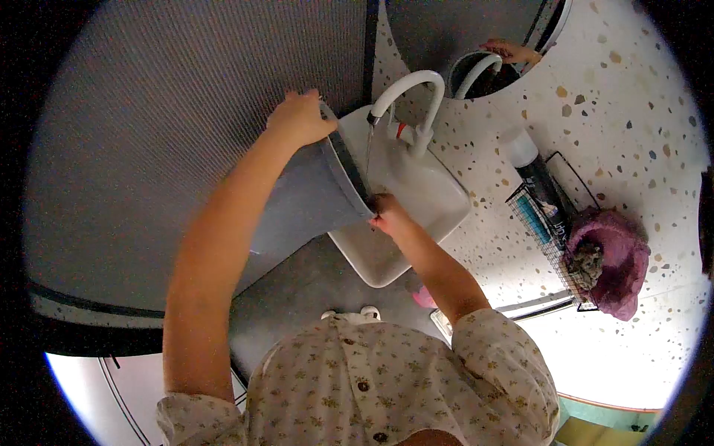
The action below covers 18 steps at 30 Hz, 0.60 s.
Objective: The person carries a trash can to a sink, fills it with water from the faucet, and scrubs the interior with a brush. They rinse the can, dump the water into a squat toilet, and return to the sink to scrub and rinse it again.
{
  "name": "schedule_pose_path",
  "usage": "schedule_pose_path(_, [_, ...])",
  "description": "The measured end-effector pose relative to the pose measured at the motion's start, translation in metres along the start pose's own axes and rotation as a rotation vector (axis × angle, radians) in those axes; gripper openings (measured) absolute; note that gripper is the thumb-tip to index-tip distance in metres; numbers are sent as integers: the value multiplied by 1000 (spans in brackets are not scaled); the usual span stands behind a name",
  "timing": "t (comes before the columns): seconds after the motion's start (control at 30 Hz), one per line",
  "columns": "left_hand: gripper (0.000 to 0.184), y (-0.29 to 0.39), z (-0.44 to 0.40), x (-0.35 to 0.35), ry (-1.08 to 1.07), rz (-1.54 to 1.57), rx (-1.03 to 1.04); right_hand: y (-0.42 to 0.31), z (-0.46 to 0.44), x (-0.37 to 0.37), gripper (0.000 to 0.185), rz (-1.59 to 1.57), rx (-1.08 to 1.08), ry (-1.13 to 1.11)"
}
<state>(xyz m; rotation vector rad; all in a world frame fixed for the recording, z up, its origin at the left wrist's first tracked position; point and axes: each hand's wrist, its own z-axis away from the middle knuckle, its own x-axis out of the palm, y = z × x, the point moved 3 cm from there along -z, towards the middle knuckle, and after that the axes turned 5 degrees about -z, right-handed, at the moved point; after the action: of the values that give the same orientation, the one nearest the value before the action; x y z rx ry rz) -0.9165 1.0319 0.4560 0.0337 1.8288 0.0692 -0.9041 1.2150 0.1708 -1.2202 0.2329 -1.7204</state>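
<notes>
Centrally, one grey bucket, plain-walled, tilted on its side, mouth turned toward a white sink and partly over its near left edge; interior dark, contents not discernible. On the upper part of the rim, left hand, fingers clamped over the edge, thumb toward the mouth. On the lower part of the rim, right hand, fingers bent and clamped on it, tips partly hidden. Above the sink, one white gooseneck tap, dark-tipped, red mark at the base; from it, a thin stream of water, falling at the mouth of the bucket, whether inside or just past the rim impossible to tell. Behind the tap, a mirror, with reflected hand, tap and round bucket mouth. To the right, a speckled wall bearing a wire basket: one black can with white cap, a teal item, a crumpled purple bag. To the left, a grey ribbed panel. Below, dark floor, pale shoes, flower-patterned shirt.
</notes>
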Motion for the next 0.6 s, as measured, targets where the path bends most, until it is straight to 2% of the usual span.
schedule_pose_path(0.07, [54, -2, -4, 3, -36, 19, 4, -11, 42, 18, 7, 120, -26, 119])
schedule_pose_path(0.1, [48, -4, -9, 3, -44, 30, 34, -13, 49, 19, 7, 119, -27, 120])
schedule_pose_path(0.17, [42, -8, -17, 3, -52, 43, 61, -16, 60, 22, 20, 60, 93, 23])
schedule_pose_path(0.2, [37, -9, -20, 2, -95, 59, 38, -23, 66, 25, 20, 61, 94, 22])
schedule_pose_path(0.27, [32, -10, -26, 2, -137, 76, 19, -36, 70, 31, 40, 261, 159, 25])
schedule_pose_path(0.3, [31, -8, -27, -2, -217, 132, 14, -33, 57, 25, 40, 259, 156, 26])
schedule_pose_path(0.37, [30, -1, -29, -10, -297, 186, 18, -24, 18, 9, 38, 254, -130, -179])
schedule_pose_path(0.43, [34, 4, -30, -10, -488, 243, -17, -17, -3, -1, 44, 314, -164, -128])
schedule_pose_path(0.47, [34, 3, -34, -6, -488, 241, -16, -15, -11, -6, 50, 378, -193, -80])
schedule_pose_path(0.5, [39, -1, -41, 0, -343, 244, 60, -19, 0, 2, 50, 375, -193, -81])
schedule_pose_path(0.53, [44, -3, -44, 2, -200, 246, 134, -26, 26, 18, 41, 390, -122, -67])
schedule_pose_path(0.57, [44, -1, -40, -3, -202, 246, 130, -26, 41, 27, 33, 407, -50, -53])
schedule_pose_path(0.6, [48, 4, -34, -15, -201, 175, 138, -19, 38, 22, 33, 408, -45, -55])
